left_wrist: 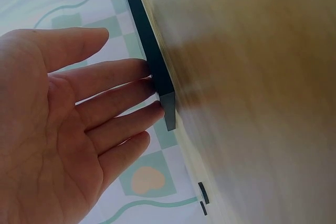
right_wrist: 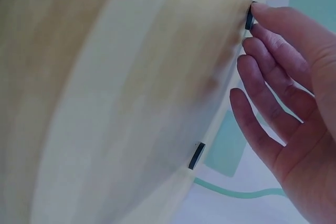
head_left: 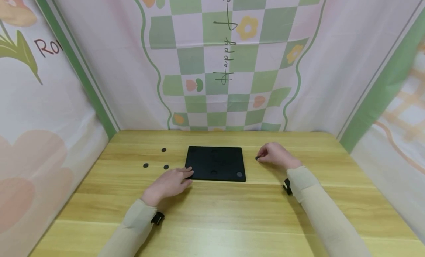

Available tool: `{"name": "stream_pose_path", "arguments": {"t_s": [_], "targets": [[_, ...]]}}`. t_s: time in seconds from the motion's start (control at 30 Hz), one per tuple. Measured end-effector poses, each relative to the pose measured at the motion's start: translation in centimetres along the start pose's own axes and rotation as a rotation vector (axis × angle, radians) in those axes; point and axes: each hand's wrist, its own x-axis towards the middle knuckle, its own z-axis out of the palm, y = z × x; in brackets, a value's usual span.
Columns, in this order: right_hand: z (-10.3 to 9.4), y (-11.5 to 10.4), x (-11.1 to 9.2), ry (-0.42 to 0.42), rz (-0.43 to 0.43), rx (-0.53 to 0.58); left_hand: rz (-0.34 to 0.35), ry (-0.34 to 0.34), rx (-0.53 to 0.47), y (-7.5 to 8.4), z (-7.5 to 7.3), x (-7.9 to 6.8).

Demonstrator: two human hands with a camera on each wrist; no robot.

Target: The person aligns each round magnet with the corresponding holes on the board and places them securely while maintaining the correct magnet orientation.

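Note:
A flat black rectangular board (head_left: 216, 163) with shallow round recesses lies on the table. One dark grey disc (head_left: 239, 174) sits at its front right corner. My left hand (head_left: 170, 182) rests its nearly straight fingertips on the board's front left corner; in the left wrist view, the fingers (left_wrist: 118, 98) touch the board's edge (left_wrist: 152, 45). To the right of the board, my right hand (head_left: 277, 155) pinches a small black disc (head_left: 257, 158) between thumb and finger. The right wrist view shows this disc (right_wrist: 250, 16) close to the tabletop, the other fingers loosely bent.
Left of the board lie three loose black discs, including a back one (head_left: 163, 150) and a leftmost one (head_left: 145, 165). Another disc (right_wrist: 197, 156) shows on the table in the right wrist view. Patterned curtains (head_left: 219, 65) hang behind the wooden table (head_left: 212, 220) and at both sides.

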Motion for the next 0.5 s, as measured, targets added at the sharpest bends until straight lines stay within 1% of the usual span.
{"name": "stream_pose_path", "arguments": {"t_s": [0.13, 0.33, 0.5], "targets": [[-0.07, -0.03, 0.01, 0.003, 0.007, 0.005, -0.005, -0.006, -0.005, 0.02, -0.07, 0.01], [-0.07, -0.20, 0.13, 0.005, -0.006, -0.009, -0.020, -0.011, -0.003, 0.06, -0.10, -0.01], [-0.05, -0.18, 0.24, 0.004, -0.014, 0.003, -0.023, -0.014, -0.004, 0.10, -0.14, -0.06]]}}
